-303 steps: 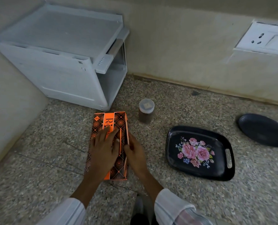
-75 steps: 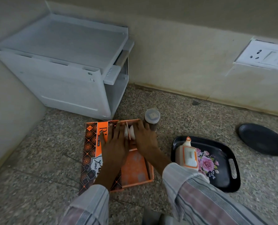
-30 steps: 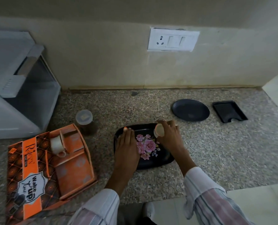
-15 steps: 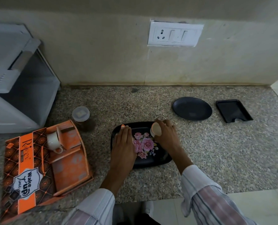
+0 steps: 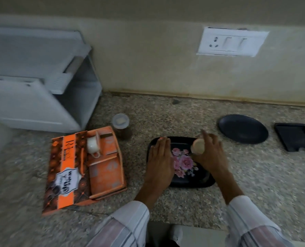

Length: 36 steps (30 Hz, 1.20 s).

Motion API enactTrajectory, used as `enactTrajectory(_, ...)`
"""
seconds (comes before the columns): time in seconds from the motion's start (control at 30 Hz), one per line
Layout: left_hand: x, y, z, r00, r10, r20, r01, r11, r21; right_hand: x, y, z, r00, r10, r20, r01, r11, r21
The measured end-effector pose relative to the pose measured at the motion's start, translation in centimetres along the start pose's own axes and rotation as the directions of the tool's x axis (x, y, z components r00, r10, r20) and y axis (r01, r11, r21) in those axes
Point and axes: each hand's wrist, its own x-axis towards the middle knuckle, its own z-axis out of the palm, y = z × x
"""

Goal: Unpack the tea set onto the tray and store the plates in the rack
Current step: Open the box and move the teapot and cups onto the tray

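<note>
change since earlier frames: box lid off and laid beside its tray insert; one cup gone from the insert to the right hand; both hands gone from the box to the floral tray.
left hand (image 5: pixel 159 162): flat, palm down, fingers straight and together, resting on the left part of the floral tray (image 5: pixel 187 140); it covers whatever lies under it, and whether it grips anything cannot be told.
right hand (image 5: pixel 211 154): fingers curled around a small pale cup (image 5: pixel 198 144), over the far right part of the tray.
cup axis: tipped on its side, round end facing the camera; blurred, so which end that is cannot be told.
second cup (image 5: pixel 93 144): white, lying in the far compartment of the orange insert (image 5: pixel 105 168), handle toward the person; well left of the left hand.
box lid (image 5: pixel 64 172): orange and dark, printed side up, long axis running away from the person, touching the insert's left side.
jar (image 5: pixel 121 126): clear lid, dark contents, beyond the insert, far-left of the left hand.
round plate (image 5: pixel 243 129): dark, flat, beyond and right of the right hand.
square plate (image 5: pixel 296 137): dark, just beside the round plate, farther right.
rack (image 5: pixel 41 82): white, open-sided, far left against the wall.
surface: speckled granite counter (image 5: pixel 255 175).
room: cream wall with a white switch plate (image 5: pixel 231 44) above the plates.
</note>
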Motion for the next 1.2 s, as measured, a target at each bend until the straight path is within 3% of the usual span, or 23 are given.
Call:
enactTrajectory(0.07,0.0,-0.4,-1.9,0.997,-0.022,-0.075,0.019,0.999,-0.043,-0.4,-2.1,-1.0,0.996,-0.047,-0.069,0.050,0.998,0.041)
enactTrajectory(0.2,-0.9,-5.4,-5.6,0.959,-0.117,-0.258,0.102,0.992,-0.070,-2.7,-9.6,-1.1,0.935,-0.243,-0.257,0.294,0.939,0.179)
enactTrajectory(0.3,-2.9,-11.5,-6.7,0.906,-0.239,-0.350,0.222,0.971,-0.088,-4.8,-16.5,1.9,0.896,-0.424,-0.135,0.444,0.862,0.243)
enactTrajectory(0.43,-5.1,-19.7,-6.8,0.829,-0.405,-0.386,0.398,0.912,-0.101,-5.1,-25.5,8.6,0.764,-0.644,0.028,0.636,0.760,0.132)
enactTrajectory(0.6,-5.7,-24.7,-6.5,0.816,-0.459,-0.351,0.478,0.878,-0.036,-3.1,-32.0,13.6,0.707,-0.661,0.252,0.674,0.738,0.042)
enactTrajectory(0.7,-5.6,-25.6,-6.1,0.809,-0.467,-0.357,0.492,0.870,-0.023,-1.8,-32.8,16.0,0.701,-0.644,0.306,0.684,0.729,-0.033)
enactTrajectory(0.83,-5.8,-25.3,-5.8,0.804,-0.480,-0.350,0.507,0.862,-0.018,-1.1,-32.3,17.2,0.738,-0.620,0.267,0.650,0.759,-0.032)
enactTrajectory(1.1,-5.7,-25.3,-5.9,0.792,-0.501,-0.348,0.525,0.850,-0.029,0.0,-32.5,16.7,0.728,-0.660,0.185,0.684,0.715,-0.142)
enactTrajectory(1.2,-5.5,-25.8,-5.8,0.792,-0.506,-0.342,0.533,0.846,-0.019,0.2,-32.7,15.1,0.735,-0.658,0.165,0.675,0.732,-0.093)
